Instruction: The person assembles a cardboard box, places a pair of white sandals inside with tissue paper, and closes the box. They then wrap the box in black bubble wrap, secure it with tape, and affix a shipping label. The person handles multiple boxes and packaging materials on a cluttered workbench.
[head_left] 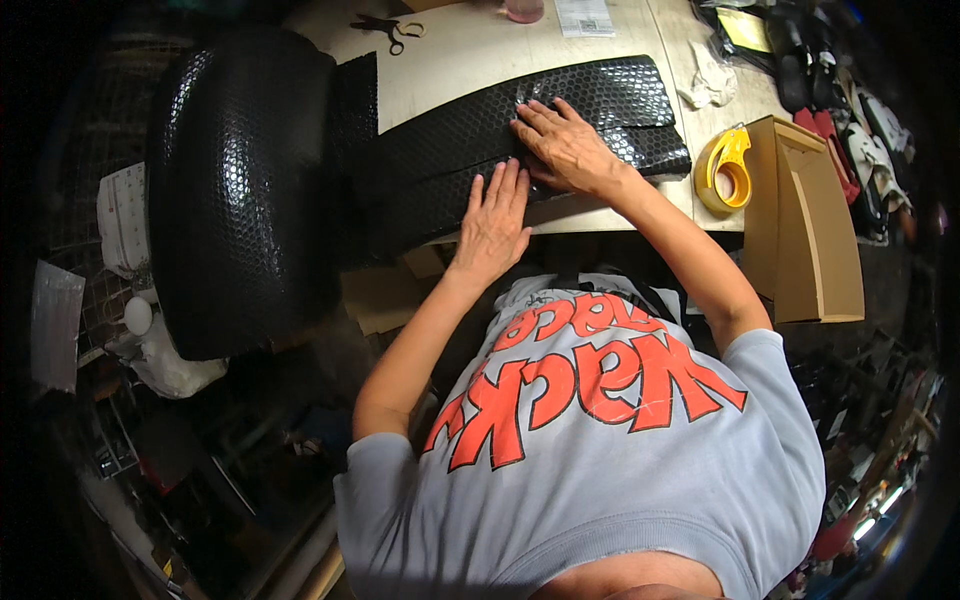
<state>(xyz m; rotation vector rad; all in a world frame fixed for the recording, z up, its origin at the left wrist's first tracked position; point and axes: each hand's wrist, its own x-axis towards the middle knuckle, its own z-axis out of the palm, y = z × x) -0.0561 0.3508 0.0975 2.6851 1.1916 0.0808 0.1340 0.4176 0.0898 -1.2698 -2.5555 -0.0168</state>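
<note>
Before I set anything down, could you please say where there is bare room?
Bare table shows between the scissors and the black bubble wrap, and between the paper sheet and the white cloth. It is crowded around the tape dispenser and cardboard box; the left hand and right hand occupy the wrap.

Along the bench's near edge, the black bubble wrap (470, 135) is glossy plastic, its face pebbled with small raised cells that catch the light. The big roll (235, 190) at the left end has the same shiny, dimpled plastic skin. The bench (455, 50) itself has a pale, smooth, mostly matt top. Near its front edge, the tape dispenser (723, 170) looks like smooth, glossy yellow plastic. By the right-hand near corner, the box (767, 215) is matt brown cardboard. The grey shirt (600, 490) is soft, matt cloth.
</note>
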